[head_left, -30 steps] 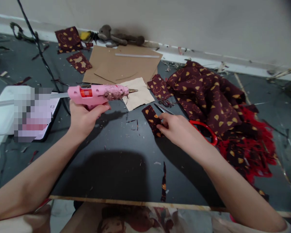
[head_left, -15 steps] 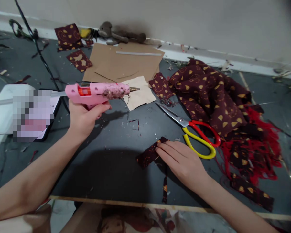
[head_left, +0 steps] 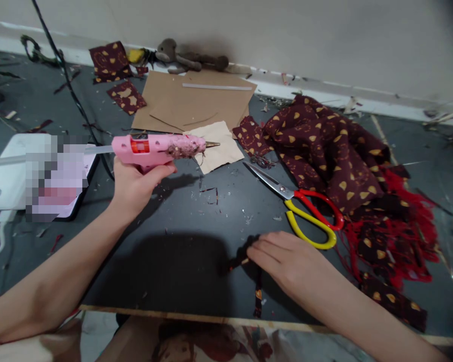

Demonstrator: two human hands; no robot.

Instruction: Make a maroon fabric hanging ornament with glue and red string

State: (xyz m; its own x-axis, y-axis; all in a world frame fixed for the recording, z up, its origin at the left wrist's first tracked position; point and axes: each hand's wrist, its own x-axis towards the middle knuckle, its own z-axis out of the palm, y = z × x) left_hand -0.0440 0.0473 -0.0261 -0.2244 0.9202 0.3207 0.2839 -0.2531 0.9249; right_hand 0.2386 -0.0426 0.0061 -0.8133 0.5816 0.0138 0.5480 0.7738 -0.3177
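Observation:
My left hand is wrapped round the handle of a pink hot glue gun, its metal nozzle pointing right over a cream scrap of cloth. A clear glue stick juts from the gun's back. At the front centre, my right hand pinches a small dark patterned fabric strip, seen nearly edge-on and slightly blurred; the fingertips are partly hidden. Just below lies a thin fabric strip. Scissors with one red and one yellow handle rest right beside my right hand.
Crumpled maroon patterned cloth and red threads lie on the right. Brown card holds another glue stick. At left are a white power bank and a phone. A black cable crosses the back left.
My right hand has moved slightly down, and the fabric strip in it has turned from flat to nearly edge-on. The glue gun shows slightly further right in my left hand.

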